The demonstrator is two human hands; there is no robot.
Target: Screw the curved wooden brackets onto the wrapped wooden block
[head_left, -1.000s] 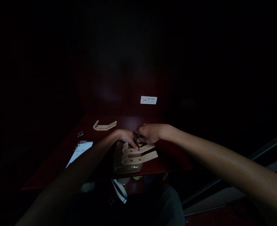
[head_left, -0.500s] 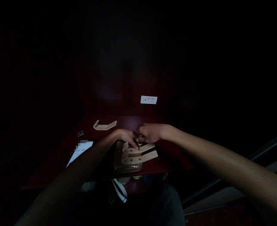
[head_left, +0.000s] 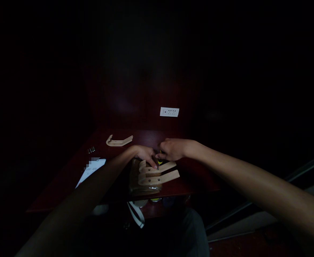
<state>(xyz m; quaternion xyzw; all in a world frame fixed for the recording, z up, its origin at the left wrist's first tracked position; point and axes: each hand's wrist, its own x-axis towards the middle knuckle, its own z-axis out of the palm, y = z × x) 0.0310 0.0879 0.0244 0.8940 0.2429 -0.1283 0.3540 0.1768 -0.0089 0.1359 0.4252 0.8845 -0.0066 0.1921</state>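
Observation:
Two pale wooden hook-shaped pieces [head_left: 159, 176] lie on a wooden board [head_left: 135, 178] near the front edge of a dark red table [head_left: 66, 178]. My left hand [head_left: 145, 155] rests its fingertips on the upper hook piece. My right hand [head_left: 173, 149] is closed around a small yellow-and-black screwdriver [head_left: 159, 162], whose tip points down onto that same piece. The two hands almost touch. The scene is very dark.
A third wooden hook piece [head_left: 118, 140] lies at the back of the table. Several small metal screws [head_left: 91, 150] sit to the left, and a phone with a lit screen [head_left: 91, 171] lies in front of them. A white wall socket [head_left: 169, 112] is behind.
Both hands stay on the upper hook piece. The whole scene sits a few pixels higher in the frame, a small shift of the camera.

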